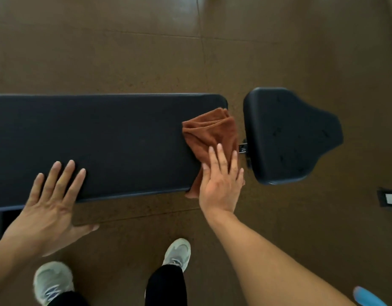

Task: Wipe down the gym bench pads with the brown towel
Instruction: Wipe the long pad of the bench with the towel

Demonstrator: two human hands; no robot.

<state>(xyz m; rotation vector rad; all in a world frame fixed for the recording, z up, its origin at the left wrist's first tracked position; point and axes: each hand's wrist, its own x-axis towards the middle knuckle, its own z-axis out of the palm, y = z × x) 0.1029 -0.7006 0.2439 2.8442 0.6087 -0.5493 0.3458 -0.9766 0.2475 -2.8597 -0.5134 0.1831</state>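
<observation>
1 brown towel (209, 131) under right fingers (219, 155)

floor (146, 51): brown speckled tiles, thin seams; light: soft glare at top

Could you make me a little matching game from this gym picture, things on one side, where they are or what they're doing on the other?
Things:
1. towel
2. left hand
3. right hand
4. seat pad

States:
A. flat on the long pad's near edge, holding nothing
B. bare, across a gap from the long pad
C. bunched at the long pad's right end
D. pressing on the towel

Pairs: 1-C, 2-A, 3-D, 4-B
</observation>
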